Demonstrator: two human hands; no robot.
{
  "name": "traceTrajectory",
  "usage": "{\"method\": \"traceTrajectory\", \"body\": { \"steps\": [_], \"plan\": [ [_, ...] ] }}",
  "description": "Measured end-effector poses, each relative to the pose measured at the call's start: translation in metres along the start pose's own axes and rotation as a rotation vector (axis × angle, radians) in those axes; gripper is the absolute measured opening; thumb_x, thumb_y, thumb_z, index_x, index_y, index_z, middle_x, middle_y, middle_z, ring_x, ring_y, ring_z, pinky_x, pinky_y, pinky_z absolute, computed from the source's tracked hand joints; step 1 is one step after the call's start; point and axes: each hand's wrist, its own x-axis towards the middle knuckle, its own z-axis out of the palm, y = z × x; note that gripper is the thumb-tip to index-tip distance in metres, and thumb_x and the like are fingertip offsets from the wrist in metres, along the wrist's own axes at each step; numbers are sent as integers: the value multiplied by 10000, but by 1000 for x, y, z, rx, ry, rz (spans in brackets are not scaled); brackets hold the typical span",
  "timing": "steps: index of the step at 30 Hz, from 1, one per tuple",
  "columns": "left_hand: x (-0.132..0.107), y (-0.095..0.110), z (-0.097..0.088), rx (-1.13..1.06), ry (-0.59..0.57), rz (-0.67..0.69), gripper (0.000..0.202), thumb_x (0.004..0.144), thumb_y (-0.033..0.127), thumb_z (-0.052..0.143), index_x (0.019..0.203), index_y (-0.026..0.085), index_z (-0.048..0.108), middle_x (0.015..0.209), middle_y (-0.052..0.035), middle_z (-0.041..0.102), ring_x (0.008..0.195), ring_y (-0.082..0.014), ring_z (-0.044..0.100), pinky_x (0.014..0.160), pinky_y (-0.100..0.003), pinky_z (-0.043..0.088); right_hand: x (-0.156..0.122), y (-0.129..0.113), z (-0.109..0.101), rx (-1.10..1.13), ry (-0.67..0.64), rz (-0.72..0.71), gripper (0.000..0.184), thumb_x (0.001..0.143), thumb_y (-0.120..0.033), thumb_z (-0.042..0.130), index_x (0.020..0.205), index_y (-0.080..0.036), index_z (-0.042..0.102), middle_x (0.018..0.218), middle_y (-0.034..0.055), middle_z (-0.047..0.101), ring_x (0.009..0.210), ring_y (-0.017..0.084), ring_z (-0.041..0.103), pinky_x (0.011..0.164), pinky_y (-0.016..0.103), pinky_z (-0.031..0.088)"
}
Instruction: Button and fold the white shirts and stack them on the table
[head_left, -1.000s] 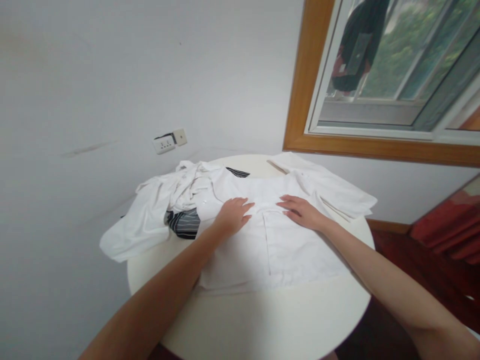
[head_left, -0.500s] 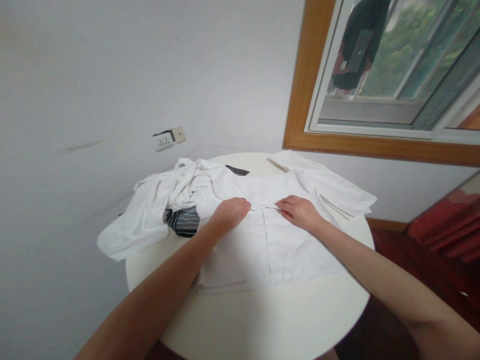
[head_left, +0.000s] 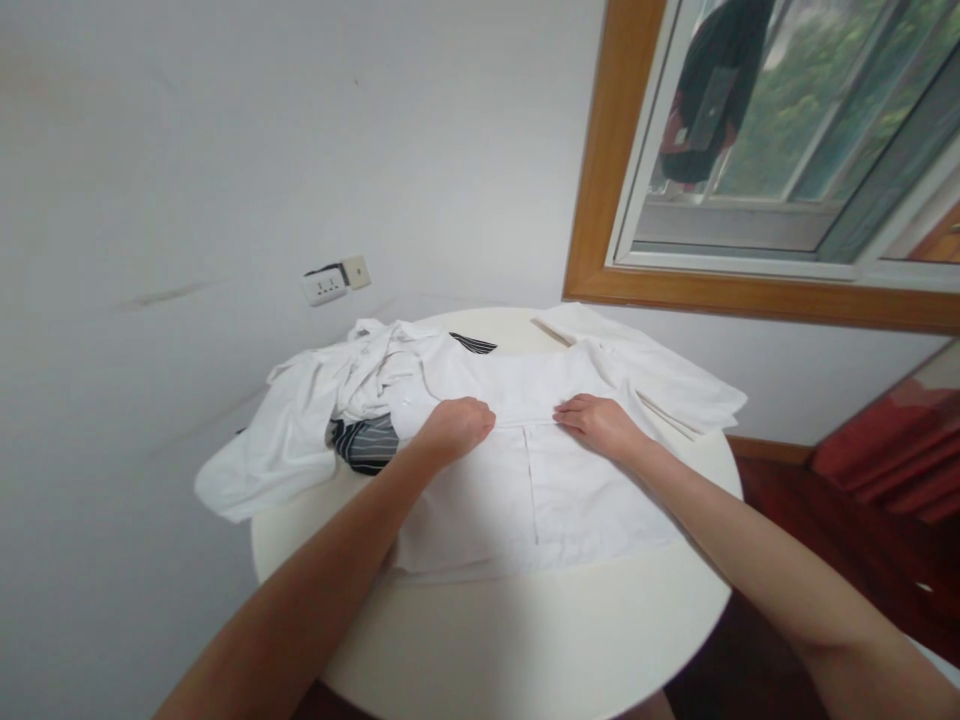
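Note:
A white long-sleeved coat [head_left: 480, 510] lies spread across the round table, with a horizontal seam across its middle and a straight slit running down below it. My left hand [head_left: 459, 428] is closed on the cloth at the left part of that seam. At the seam's right part, my right hand [head_left: 596, 425] has its fingers together, gripping the same cloth; the thumb is mostly hidden. Between the hands the fabric lies nearly flat. One sleeve [head_left: 652, 370] stretches out to the right rear.
Crumpled white clothing [head_left: 300, 420] hangs over the left edge of the white table [head_left: 547, 640]. Black-and-white striped cloth [head_left: 367, 443] shows beneath it. Behind are a wall with a socket [head_left: 325, 286] and a wood-framed window [head_left: 585, 230]. A red curtain [head_left: 900, 450] hangs at right.
The bunched cloth between my hands has flattened and the seam is straighter. My hands have moved slightly apart, with the left shifting a little to the left.

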Motion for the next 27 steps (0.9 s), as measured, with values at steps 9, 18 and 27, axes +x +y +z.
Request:
{"method": "traceTrajectory", "body": {
  "steps": [9, 18, 27],
  "plan": [
    [-3, -2, -9, -127, 53, 54, 199, 900, 230, 496, 870, 169, 683, 959, -86, 670, 952, -203, 589, 822, -319, 482, -7, 1, -3, 58, 38, -18, 306, 939, -228, 456, 1088, -215, 723, 1187, 90, 675, 1087, 227, 612, 920, 384, 505],
    [-68, 31, -29, -438, -5, 258, 501, 825, 590, 576, 1146, 213, 648, 1211, -90, 651, 1127, -217, 589, 992, -338, 441, -58, -28, -64, 424, -201, -71, 390, 901, -454, 559, 1258, -310, 621, 1259, 23, 641, 1153, 207, 595, 999, 357, 468],
    [-123, 61, -3, -270, 82, 165, 478, 916, 425, 498, 1336, 199, 528, 1418, -150, 493, 1332, -283, 432, 1071, -454, 406, -112, -71, -49, 339, -182, -53, 716, 777, -558, 676, 1425, -401, 414, 1495, 44, 400, 1405, 305, 301, 1135, 569, 255]
  ]
}}
